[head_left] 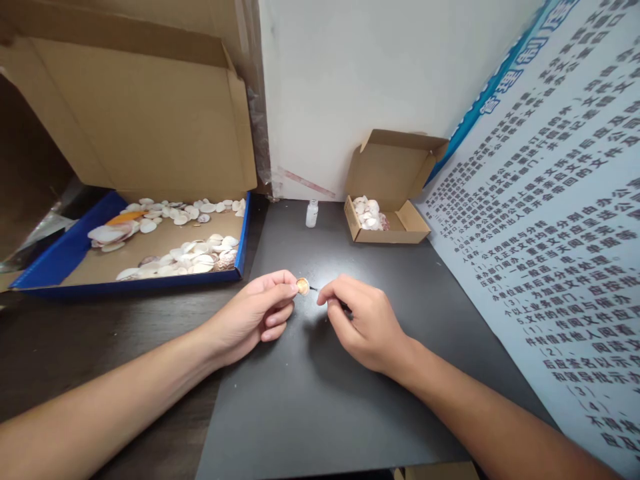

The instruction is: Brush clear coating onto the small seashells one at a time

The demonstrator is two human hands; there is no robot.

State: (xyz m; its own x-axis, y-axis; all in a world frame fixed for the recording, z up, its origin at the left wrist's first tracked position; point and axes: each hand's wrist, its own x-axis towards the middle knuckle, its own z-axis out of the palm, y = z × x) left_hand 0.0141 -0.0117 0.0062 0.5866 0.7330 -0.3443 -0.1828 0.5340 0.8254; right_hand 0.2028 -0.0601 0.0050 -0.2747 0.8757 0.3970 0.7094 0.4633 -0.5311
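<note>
My left hand (264,307) pinches a small yellowish-brown shell (303,286) between thumb and fingertips. The shell's round face is turned up, above the dark grey board. Just to its right, my right hand (361,319) is closed with thumb and forefinger together. From its fingertips a thin dark-tipped stick (313,289), perhaps a small brush, points at the shell's right edge; whether they touch I cannot tell. Most of that stick is hidden by the fingers. Beyond both hands stands a small white bottle (311,215) with a label, upright on the board.
At the left a blue-edged cardboard box (150,288) with its lid raised holds many pale shells (187,257). A smaller open cardboard box (393,236) with shells (369,215) stands at the back right. A printed sheet (560,233) slopes along the right, and a white panel (350,73) rises behind.
</note>
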